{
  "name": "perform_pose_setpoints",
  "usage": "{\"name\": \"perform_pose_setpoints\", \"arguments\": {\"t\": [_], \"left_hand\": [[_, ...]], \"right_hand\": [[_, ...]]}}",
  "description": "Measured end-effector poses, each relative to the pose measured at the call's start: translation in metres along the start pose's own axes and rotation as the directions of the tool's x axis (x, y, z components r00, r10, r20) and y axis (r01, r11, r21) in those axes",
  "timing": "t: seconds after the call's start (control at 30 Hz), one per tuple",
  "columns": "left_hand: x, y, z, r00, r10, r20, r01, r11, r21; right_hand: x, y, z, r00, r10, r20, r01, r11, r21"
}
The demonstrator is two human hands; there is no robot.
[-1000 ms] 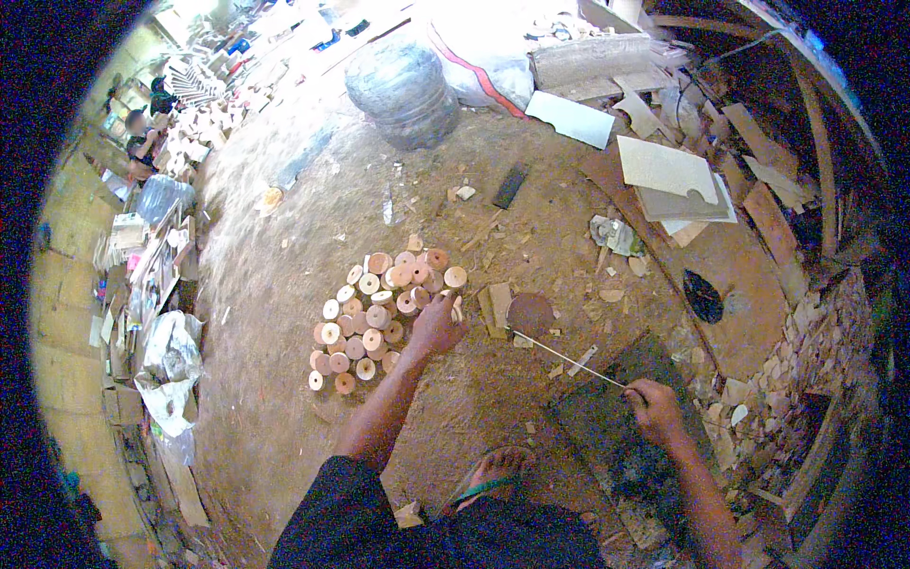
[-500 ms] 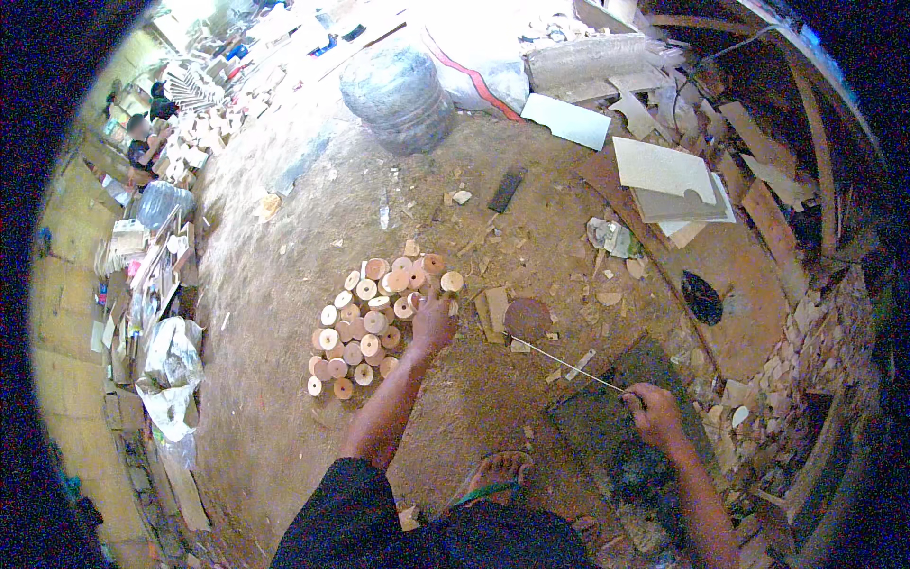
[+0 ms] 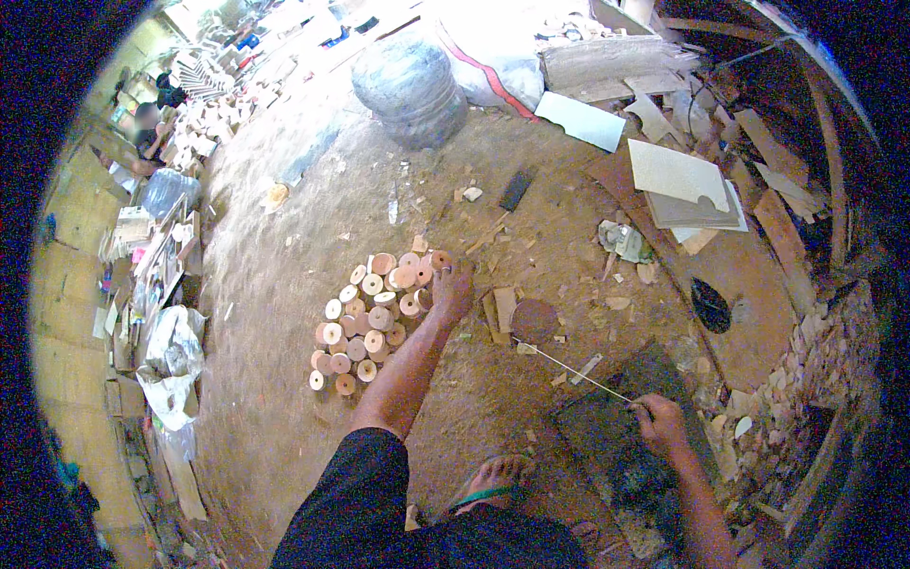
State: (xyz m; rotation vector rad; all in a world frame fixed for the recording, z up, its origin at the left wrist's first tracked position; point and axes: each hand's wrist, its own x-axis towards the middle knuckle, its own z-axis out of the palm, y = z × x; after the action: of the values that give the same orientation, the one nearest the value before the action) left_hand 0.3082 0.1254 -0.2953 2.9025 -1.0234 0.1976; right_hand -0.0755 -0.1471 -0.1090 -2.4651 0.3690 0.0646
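Observation:
Round wooden discs point(image 3: 356, 324), each with a small hole in its middle, lie in a loose heap on the dirt floor. At the heap's right edge, my left hand point(image 3: 453, 290) reaches down with its fingers curled in among the discs; whatever they grip is hidden behind the hand. My right hand point(image 3: 661, 423), farther right, is closed round the near end of a thin pale rod point(image 3: 580, 373). The rod slants up and left, and its far tip is near a reddish-brown round piece point(image 3: 535, 321) and small wood offcuts point(image 3: 500, 311).
A large wrapped bundle point(image 3: 409, 90) and a white sack point(image 3: 488, 71) stand at the back. Boards point(image 3: 678, 175) and wood scraps point(image 3: 787, 365) pile up on the right. A plastic bag point(image 3: 172, 365) lies at left. Another person point(image 3: 149, 137) sits far left. My sandalled foot point(image 3: 493, 482) is below.
My left hand has shifted slightly up and right, now covering the disc that showed beside its fingertips. My right hand still grips the rod. The whole view has turned slightly.

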Motion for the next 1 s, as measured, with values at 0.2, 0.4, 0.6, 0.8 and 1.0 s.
{"name": "perform_pose_setpoints", "arguments": {"t": [0.2,0.4,0.6,0.8,1.0], "left_hand": [[0.001,-0.003,-0.032,0.957,-0.068,0.281,0.107,0.986,-0.125],[-0.028,-0.025,-0.085,0.977,-0.144,0.159,0.150,0.988,-0.024],[-0.050,-0.051,-0.098,0.939,-0.211,0.272,0.245,0.965,-0.095],[-0.059,-0.070,-0.093,0.982,-0.156,0.106,0.178,0.954,-0.240],[-0.048,-0.064,-0.074,0.963,-0.231,0.135,0.257,0.940,-0.226]], "right_hand": [[-0.001,0.000,0.000,1.000,0.010,-0.004,-0.010,0.999,0.030],[-0.002,-0.004,-0.003,1.000,0.019,0.012,-0.019,0.999,0.045],[0.000,-0.003,0.003,1.000,0.016,0.016,-0.016,0.999,0.038],[-0.004,-0.003,0.003,0.996,0.064,0.054,-0.065,0.998,0.005],[-0.006,0.001,0.009,1.000,0.004,0.015,-0.005,0.999,0.038]]}}
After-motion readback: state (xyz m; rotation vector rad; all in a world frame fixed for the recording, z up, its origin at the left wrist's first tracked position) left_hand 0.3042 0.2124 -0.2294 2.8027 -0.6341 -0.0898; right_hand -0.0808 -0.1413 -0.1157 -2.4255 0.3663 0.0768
